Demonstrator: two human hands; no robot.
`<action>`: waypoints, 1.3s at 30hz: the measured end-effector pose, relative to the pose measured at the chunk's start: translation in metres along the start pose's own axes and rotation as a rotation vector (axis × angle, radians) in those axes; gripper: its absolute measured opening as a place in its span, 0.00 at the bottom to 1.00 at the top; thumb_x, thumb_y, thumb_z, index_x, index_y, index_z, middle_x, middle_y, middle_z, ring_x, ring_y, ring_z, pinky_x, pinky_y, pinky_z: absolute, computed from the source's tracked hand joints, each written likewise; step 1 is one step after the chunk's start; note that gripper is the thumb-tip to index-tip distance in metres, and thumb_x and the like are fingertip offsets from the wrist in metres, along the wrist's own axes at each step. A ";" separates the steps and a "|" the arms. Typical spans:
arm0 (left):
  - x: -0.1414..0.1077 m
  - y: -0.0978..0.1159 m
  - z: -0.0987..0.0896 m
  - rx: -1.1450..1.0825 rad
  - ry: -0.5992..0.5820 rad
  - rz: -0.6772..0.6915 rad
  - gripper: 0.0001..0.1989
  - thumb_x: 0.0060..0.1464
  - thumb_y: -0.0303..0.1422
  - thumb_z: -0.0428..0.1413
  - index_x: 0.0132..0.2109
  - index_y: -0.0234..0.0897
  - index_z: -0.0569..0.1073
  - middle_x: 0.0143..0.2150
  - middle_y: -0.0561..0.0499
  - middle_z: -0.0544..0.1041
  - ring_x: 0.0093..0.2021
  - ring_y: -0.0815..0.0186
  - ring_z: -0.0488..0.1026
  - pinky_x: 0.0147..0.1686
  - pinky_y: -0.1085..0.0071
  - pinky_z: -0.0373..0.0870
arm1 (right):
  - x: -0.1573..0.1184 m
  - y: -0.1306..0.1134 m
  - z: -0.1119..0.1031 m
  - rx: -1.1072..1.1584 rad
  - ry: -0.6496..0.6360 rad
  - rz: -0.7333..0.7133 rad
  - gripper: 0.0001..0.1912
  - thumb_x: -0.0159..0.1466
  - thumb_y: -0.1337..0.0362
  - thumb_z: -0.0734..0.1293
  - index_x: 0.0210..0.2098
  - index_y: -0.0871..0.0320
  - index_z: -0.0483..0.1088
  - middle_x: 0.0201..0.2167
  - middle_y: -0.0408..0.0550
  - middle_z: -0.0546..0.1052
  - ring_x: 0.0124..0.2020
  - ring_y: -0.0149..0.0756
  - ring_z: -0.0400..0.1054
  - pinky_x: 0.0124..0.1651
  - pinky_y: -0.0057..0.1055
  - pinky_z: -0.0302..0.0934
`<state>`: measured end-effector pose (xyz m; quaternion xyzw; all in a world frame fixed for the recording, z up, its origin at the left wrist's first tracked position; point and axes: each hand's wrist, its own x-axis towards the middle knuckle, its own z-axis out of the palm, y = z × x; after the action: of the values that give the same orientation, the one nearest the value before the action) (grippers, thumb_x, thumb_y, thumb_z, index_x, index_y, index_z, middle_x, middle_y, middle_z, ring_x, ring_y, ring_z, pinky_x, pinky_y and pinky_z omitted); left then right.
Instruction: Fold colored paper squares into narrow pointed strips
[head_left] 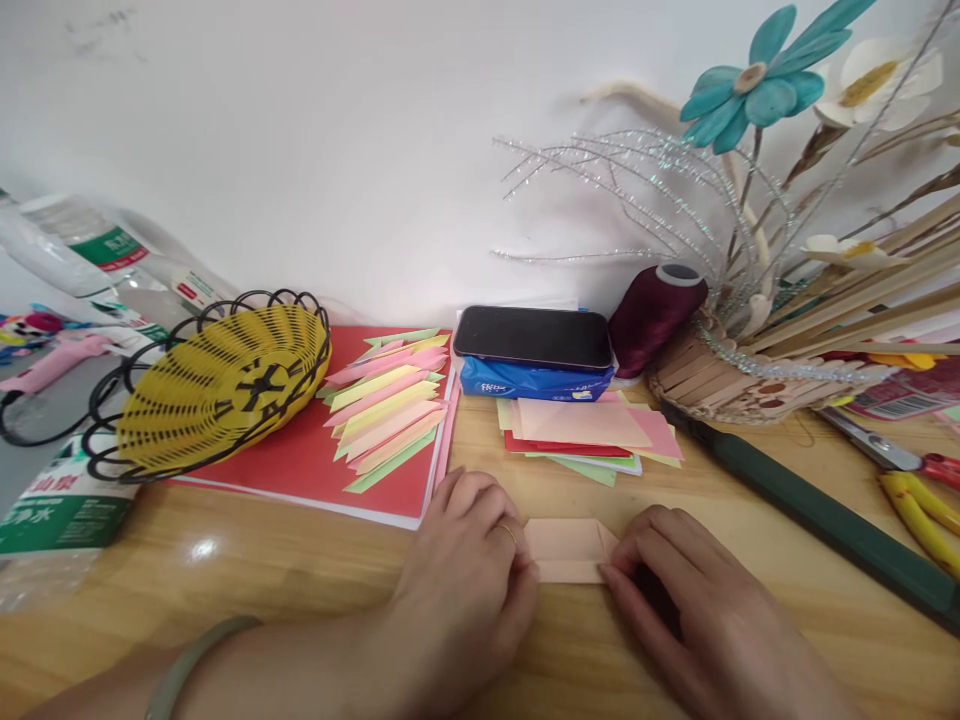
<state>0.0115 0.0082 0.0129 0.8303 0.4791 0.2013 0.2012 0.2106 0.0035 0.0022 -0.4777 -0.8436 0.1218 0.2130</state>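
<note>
A small peach paper lies on the wooden table between my hands, with fold lines and angled corners. My left hand has its fingers closed on the paper's left end. At the right end, my right hand pinches the paper between thumb and fingers. Just beyond it sits a stack of coloured paper slips, peach on top with red, green and white below. Folded paper strips in pink, yellow and green lie in a row on a red sheet to the left.
A yellow woven basket tilts on the red sheet. Behind the slips, a phone rests on a blue packet beside a maroon thread spool. To the right are a dark green tool, scissors and a flower basket.
</note>
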 end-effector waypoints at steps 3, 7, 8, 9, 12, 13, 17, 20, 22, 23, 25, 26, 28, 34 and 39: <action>0.002 0.001 0.000 0.010 -0.011 -0.004 0.06 0.51 0.24 0.48 0.28 0.33 0.67 0.33 0.47 0.68 0.40 0.59 0.60 0.43 0.57 0.61 | 0.000 0.001 0.001 -0.010 -0.010 0.000 0.09 0.64 0.66 0.57 0.27 0.56 0.61 0.26 0.45 0.66 0.27 0.34 0.64 0.28 0.32 0.61; 0.003 0.000 0.000 0.029 -0.022 -0.017 0.06 0.51 0.24 0.48 0.28 0.33 0.67 0.32 0.47 0.68 0.40 0.59 0.60 0.43 0.57 0.62 | -0.002 0.002 0.002 -0.023 -0.028 0.000 0.09 0.64 0.66 0.57 0.27 0.56 0.60 0.26 0.45 0.65 0.27 0.35 0.63 0.29 0.33 0.61; 0.003 0.000 0.000 0.034 -0.022 -0.016 0.06 0.51 0.24 0.48 0.28 0.33 0.67 0.32 0.47 0.68 0.39 0.59 0.60 0.43 0.57 0.62 | -0.002 0.002 0.002 -0.025 -0.032 -0.001 0.09 0.64 0.66 0.57 0.27 0.56 0.59 0.26 0.45 0.65 0.27 0.35 0.63 0.29 0.33 0.61; 0.002 0.000 0.000 0.039 -0.021 -0.014 0.05 0.51 0.24 0.48 0.29 0.33 0.67 0.32 0.47 0.68 0.40 0.59 0.60 0.43 0.57 0.62 | -0.002 0.002 0.001 -0.025 -0.035 -0.002 0.08 0.64 0.66 0.57 0.27 0.55 0.59 0.26 0.45 0.65 0.28 0.35 0.63 0.29 0.33 0.61; 0.002 0.000 0.000 0.052 -0.028 -0.011 0.05 0.51 0.24 0.48 0.29 0.33 0.67 0.32 0.47 0.67 0.40 0.59 0.60 0.44 0.57 0.62 | -0.003 0.003 0.001 -0.004 -0.051 0.010 0.08 0.64 0.65 0.57 0.28 0.55 0.59 0.27 0.45 0.66 0.28 0.34 0.63 0.29 0.33 0.61; 0.001 0.000 0.000 0.056 -0.037 -0.013 0.05 0.51 0.25 0.48 0.29 0.33 0.67 0.33 0.47 0.67 0.41 0.58 0.59 0.44 0.56 0.62 | -0.002 0.003 0.001 0.006 -0.049 0.019 0.08 0.64 0.65 0.57 0.28 0.55 0.59 0.27 0.45 0.66 0.28 0.34 0.63 0.29 0.32 0.61; 0.001 0.000 0.001 0.074 -0.073 -0.029 0.04 0.53 0.25 0.47 0.32 0.33 0.66 0.36 0.45 0.66 0.43 0.57 0.58 0.45 0.55 0.62 | -0.001 0.003 0.000 0.029 -0.035 0.019 0.09 0.65 0.66 0.55 0.28 0.55 0.60 0.27 0.45 0.67 0.27 0.33 0.64 0.29 0.31 0.62; 0.000 0.000 -0.001 0.066 -0.061 -0.024 0.04 0.53 0.24 0.47 0.34 0.33 0.65 0.39 0.44 0.65 0.44 0.57 0.57 0.45 0.54 0.62 | -0.002 0.004 -0.004 0.039 -0.049 -0.012 0.10 0.65 0.66 0.54 0.29 0.55 0.62 0.28 0.46 0.68 0.29 0.33 0.65 0.30 0.30 0.62; 0.000 0.000 -0.002 0.047 -0.048 -0.007 0.05 0.53 0.23 0.46 0.34 0.34 0.66 0.39 0.45 0.65 0.45 0.57 0.58 0.45 0.56 0.63 | -0.004 0.006 -0.007 0.022 -0.059 -0.037 0.10 0.65 0.67 0.54 0.32 0.55 0.65 0.31 0.46 0.69 0.31 0.33 0.66 0.32 0.30 0.62; 0.000 0.000 -0.002 0.039 -0.040 0.010 0.06 0.53 0.23 0.46 0.34 0.34 0.66 0.39 0.45 0.65 0.45 0.58 0.58 0.45 0.57 0.63 | -0.006 0.007 -0.008 0.003 -0.061 -0.060 0.10 0.65 0.66 0.54 0.35 0.54 0.66 0.33 0.47 0.70 0.32 0.34 0.66 0.32 0.31 0.63; 0.000 -0.001 -0.001 0.047 -0.018 0.067 0.08 0.52 0.22 0.48 0.36 0.36 0.69 0.39 0.47 0.65 0.45 0.58 0.58 0.45 0.58 0.63 | -0.010 0.008 -0.011 -0.046 -0.063 -0.135 0.12 0.65 0.66 0.54 0.41 0.53 0.68 0.36 0.47 0.72 0.35 0.36 0.67 0.34 0.33 0.63; -0.001 -0.002 0.001 0.068 -0.001 0.105 0.09 0.52 0.22 0.49 0.37 0.38 0.70 0.39 0.48 0.65 0.46 0.59 0.59 0.47 0.58 0.62 | -0.013 0.009 -0.011 -0.074 -0.056 -0.187 0.14 0.66 0.67 0.53 0.44 0.52 0.67 0.37 0.48 0.73 0.36 0.37 0.67 0.36 0.35 0.64; -0.003 -0.004 0.007 0.145 0.057 0.174 0.09 0.54 0.25 0.51 0.38 0.44 0.72 0.38 0.51 0.66 0.45 0.60 0.60 0.51 0.54 0.56 | -0.018 0.008 -0.012 -0.139 -0.026 -0.290 0.17 0.66 0.68 0.52 0.47 0.54 0.67 0.38 0.48 0.74 0.38 0.38 0.67 0.39 0.38 0.64; -0.020 -0.008 0.017 0.531 0.152 0.424 0.11 0.61 0.30 0.48 0.49 0.39 0.70 0.40 0.51 0.72 0.52 0.62 0.59 0.61 0.55 0.36 | -0.031 0.000 -0.007 -0.350 0.071 -0.404 0.23 0.59 0.78 0.51 0.48 0.58 0.66 0.43 0.50 0.75 0.44 0.43 0.67 0.45 0.44 0.63; -0.030 -0.007 0.006 0.696 0.123 0.548 0.15 0.60 0.26 0.45 0.51 0.32 0.70 0.48 0.47 0.72 0.55 0.63 0.58 0.59 0.60 0.48 | -0.028 -0.006 -0.012 -0.389 0.090 -0.427 0.23 0.57 0.78 0.51 0.46 0.59 0.67 0.42 0.51 0.75 0.41 0.42 0.69 0.40 0.40 0.65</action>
<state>-0.0044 -0.0158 -0.0002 0.9313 0.2916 0.1231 -0.1800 0.2244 -0.0236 0.0081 -0.3263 -0.9222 -0.1111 0.1755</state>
